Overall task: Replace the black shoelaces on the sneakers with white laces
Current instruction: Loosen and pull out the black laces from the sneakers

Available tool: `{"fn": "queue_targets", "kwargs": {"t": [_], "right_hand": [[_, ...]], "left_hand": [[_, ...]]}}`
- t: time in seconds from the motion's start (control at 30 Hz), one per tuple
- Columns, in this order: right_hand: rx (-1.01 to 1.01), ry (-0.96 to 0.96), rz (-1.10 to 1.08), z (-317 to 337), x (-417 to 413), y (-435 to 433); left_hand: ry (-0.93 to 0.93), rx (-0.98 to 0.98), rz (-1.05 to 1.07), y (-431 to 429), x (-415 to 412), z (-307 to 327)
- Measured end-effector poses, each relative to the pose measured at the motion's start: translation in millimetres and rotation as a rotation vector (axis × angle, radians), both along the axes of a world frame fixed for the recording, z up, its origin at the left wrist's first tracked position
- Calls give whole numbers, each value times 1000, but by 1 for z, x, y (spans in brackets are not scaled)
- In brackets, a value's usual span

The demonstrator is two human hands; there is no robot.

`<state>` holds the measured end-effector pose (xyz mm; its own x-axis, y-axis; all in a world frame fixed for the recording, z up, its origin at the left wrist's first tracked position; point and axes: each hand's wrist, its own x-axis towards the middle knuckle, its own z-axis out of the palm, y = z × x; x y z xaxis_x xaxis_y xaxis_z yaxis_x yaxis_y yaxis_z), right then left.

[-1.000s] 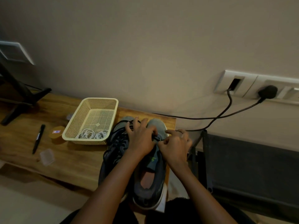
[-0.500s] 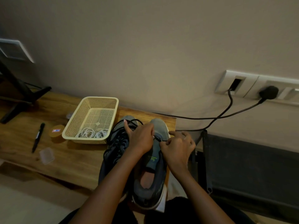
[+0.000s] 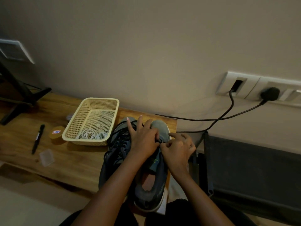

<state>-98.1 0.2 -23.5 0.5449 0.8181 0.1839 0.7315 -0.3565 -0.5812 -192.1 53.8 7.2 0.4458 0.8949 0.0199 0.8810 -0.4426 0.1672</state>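
Since half a second ago the left hand has opened its fingers, which were bunched and now splay forward over the toes of both shoes. The right hand has barely shifted.

The right hand's grip is closed on the thin black shoelace, nipped between thumb and curled fingers with the index finger pointing out, at the front eyelets of the grey mesh sneaker with a white sole. That sneaker runs back from the grip towards the person, its heel past the edge of the wooden desk. Whether the left thumb also nips the lace I cannot tell. Its straight fingers lie flat, wrist low, and both forearms reach in from below.

A second dark sneaker with slack black lacing lies just left of the grip. The coiled white laces sit further left in a cream mesh plastic basket.

The lace tip may snag in an eyelet if it is pulled at an angle. A hard tug could drag the overhanging shoe off the desk, or tangle the lace in the neighbouring loose loops.
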Motion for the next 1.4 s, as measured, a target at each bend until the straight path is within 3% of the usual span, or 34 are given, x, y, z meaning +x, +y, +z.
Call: {"fn": "queue_targets", "kwargs": {"t": [0.23, 0.37, 0.6, 0.97, 1.13, 1.2, 1.3, 1.4], "right_hand": [[-19, 58, -10, -3, 4, -1], [-52, 45, -3, -9, 7, 0], [-57, 54, -37, -9, 5, 0], [-67, 129, -90, -7, 4, -1], [-213, 20, 35, 18, 9, 2], [-129, 164, 153, 37, 10, 11], [109, 714, 349, 76, 6, 20], [237, 957, 366, 100, 6, 19]], "left_hand": [[6, 63, 109, 4, 2, -4], [-55, 45, 3, 4, -1, -5], [26, 17, -11, -1, 7, -9], [-304, -259, 8, 16, -13, 0], [-596, -114, 179, 28, -25, 25], [-776, -187, 103, 31, -25, 42], [-1071, -380, -117, 29, -23, 64], [-1202, -347, -153, 24, -23, 77]]}}
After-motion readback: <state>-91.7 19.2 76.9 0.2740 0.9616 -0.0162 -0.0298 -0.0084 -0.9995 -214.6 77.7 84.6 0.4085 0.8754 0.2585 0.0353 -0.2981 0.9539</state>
